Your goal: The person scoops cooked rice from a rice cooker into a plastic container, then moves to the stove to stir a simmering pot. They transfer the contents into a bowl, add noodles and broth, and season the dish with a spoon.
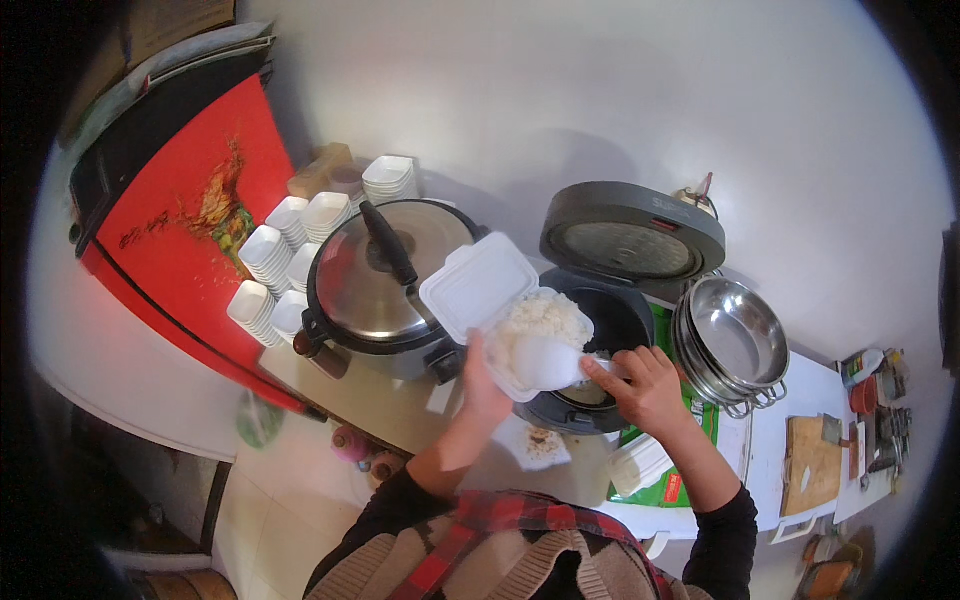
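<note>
My left hand [484, 382] holds a white hinged takeaway box [480, 289] from its near left side, lid folded back to the left. White rice [546, 319] fills much of its base. In my right hand [637, 386] is a white rice paddle [547, 364], its blade against the rice in the near part of the box. The box is held above the left side of a dark rice cooker [637, 300], whose lid [634, 232] stands raised. Some rice shows inside the cooker's pot, partly hidden by the paddle and my right hand.
A large lidded pressure cooker [360, 292] stands left, beside stacked white square bowls [262, 251]. Stacked steel pans [739, 322] are at right. More white takeaway boxes [637, 465] lie on a green bag [701, 427]. Farther right is a wooden cutting board [810, 465] with a cleaver.
</note>
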Demonstrator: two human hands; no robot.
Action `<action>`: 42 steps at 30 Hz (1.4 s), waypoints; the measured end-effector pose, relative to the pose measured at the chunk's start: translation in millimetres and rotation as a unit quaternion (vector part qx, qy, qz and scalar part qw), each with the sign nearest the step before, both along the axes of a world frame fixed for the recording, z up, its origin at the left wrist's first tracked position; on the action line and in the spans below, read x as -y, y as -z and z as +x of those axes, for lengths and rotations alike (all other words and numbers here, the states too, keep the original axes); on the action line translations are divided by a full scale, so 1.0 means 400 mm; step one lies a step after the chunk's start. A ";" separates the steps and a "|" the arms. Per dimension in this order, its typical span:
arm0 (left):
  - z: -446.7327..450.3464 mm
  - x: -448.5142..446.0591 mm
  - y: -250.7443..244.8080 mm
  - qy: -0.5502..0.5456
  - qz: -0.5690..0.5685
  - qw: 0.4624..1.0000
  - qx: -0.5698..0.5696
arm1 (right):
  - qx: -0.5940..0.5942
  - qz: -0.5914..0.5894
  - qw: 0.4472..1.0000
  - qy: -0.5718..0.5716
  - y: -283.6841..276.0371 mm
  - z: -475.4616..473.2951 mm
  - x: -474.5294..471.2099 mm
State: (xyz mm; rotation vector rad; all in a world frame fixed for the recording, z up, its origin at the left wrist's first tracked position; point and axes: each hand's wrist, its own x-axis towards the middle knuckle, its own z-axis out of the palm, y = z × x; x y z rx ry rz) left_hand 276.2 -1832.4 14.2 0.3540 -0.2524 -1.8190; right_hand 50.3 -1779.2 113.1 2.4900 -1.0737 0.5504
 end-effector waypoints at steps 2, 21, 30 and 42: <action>0.008 -0.001 -0.012 0.015 -0.021 1.000 -0.014 | 0.079 0.075 0.994 0.026 0.013 -0.020 -0.007; -0.076 -0.049 -0.020 -0.113 -0.075 0.990 -0.044 | 0.415 0.340 0.839 0.097 0.034 0.285 -0.129; -0.025 -0.093 -0.022 -0.158 -0.108 0.980 0.049 | 0.201 0.184 0.946 0.174 -0.115 0.161 -0.040; 0.073 -0.118 -0.004 -0.132 -0.102 0.983 0.074 | -0.001 0.239 0.960 0.149 -0.201 0.244 -0.079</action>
